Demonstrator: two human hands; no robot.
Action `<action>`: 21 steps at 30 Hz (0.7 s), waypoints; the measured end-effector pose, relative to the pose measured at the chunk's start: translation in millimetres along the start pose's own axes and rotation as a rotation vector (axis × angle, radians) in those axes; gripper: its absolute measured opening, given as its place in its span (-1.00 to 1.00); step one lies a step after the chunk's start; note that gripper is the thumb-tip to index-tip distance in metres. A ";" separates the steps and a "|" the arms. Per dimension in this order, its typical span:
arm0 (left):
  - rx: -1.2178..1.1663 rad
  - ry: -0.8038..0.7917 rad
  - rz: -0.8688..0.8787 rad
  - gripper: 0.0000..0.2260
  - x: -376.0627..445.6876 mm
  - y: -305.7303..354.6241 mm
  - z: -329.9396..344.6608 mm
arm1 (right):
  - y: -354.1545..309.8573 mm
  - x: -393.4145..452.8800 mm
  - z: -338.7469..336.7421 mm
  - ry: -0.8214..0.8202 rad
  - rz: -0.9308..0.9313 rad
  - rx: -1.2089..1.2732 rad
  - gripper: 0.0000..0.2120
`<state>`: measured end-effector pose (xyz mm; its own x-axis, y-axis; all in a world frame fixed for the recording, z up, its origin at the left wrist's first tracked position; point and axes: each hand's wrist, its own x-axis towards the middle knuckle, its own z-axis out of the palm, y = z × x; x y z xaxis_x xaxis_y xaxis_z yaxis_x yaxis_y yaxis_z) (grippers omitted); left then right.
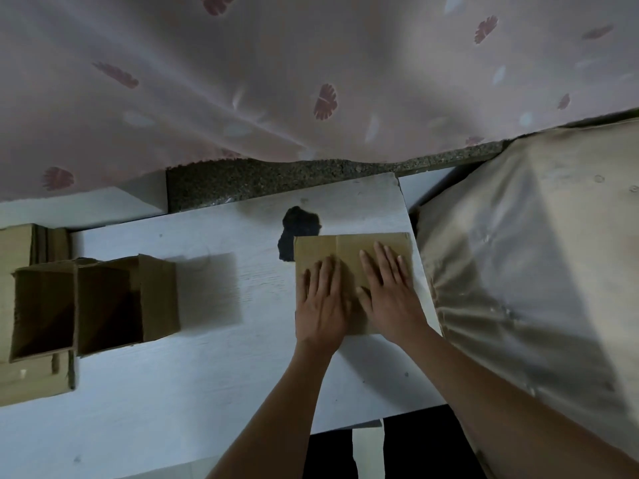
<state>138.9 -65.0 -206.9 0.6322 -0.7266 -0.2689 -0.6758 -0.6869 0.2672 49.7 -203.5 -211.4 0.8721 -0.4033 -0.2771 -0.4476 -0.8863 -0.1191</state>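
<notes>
brown flat cardboard sheet (349, 248) directly under left hand (323, 302) and right hand (389, 293), both pressing flat, straight-fingered, gripping nothing.

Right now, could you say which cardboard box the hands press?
The flattened box at right, under left hand and right hand; the open boxes stand untouched.

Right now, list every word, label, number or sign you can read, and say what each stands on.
None can be read. The flat cardboard under the left hand and right hand, the open boxes, the white table and the pink curtain show no print; the curtain's marks are a leaf pattern.
</notes>
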 end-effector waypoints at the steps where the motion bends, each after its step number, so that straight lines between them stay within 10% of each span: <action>1: 0.008 0.005 0.008 -0.41 2.1 -0.9 3.2 | 0.5 1.4 3.9 0.017 0.003 0.001 -0.36; 21: 0.029 -0.002 -0.042 -0.45 4.1 1.6 18.6 | 1.2 11.1 -5.3 0.045 0.007 0.095 -0.37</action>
<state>133.4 -68.8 -224.8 0.6598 -0.6969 -0.2810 -0.6593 -0.7163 0.2285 59.8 -210.2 -209.6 0.8759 -0.4212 -0.2354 -0.4687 -0.8585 -0.2079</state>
